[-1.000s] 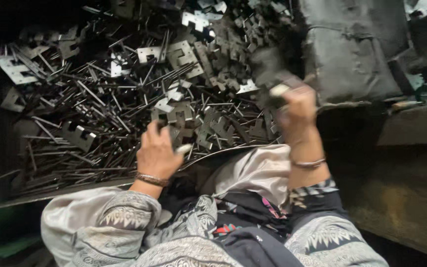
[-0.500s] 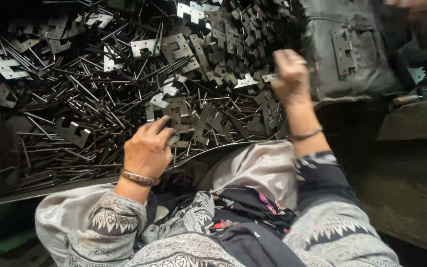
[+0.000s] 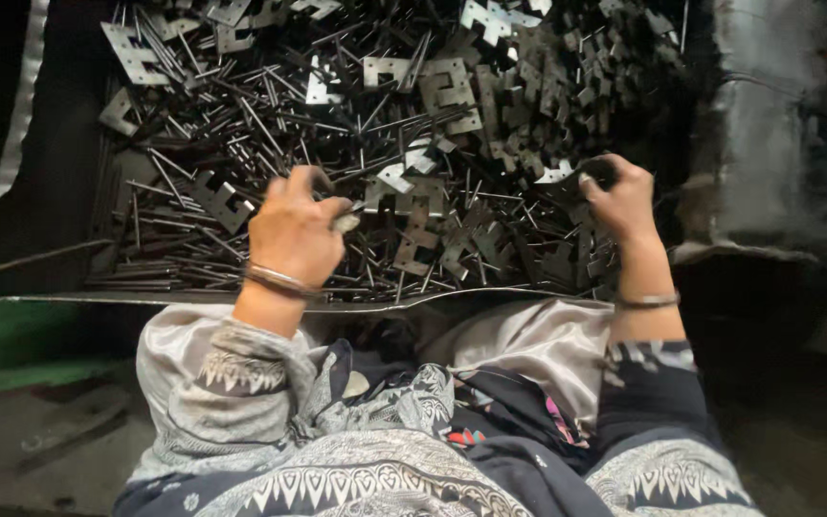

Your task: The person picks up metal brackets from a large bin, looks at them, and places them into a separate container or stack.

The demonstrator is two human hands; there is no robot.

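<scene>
The left hand sits over a big pile of metal bits. Its fingers are curled in, and a small pale piece pokes out between thumb and finger, so it looks pinched on that piece. The hand hides most of it, so its shape is hard to tell.

The right hand is at the right side of the pile. Its fingers are bent around a dark metal plate, which may be a hinge part, but it is too dark to be sure.

The pile is made of thin metal pins and flat cut plates, all mixed up in a dark tray. The top of the tray is cut off. A grey metal box stands at the right, blurry and partly out of view.
</scene>
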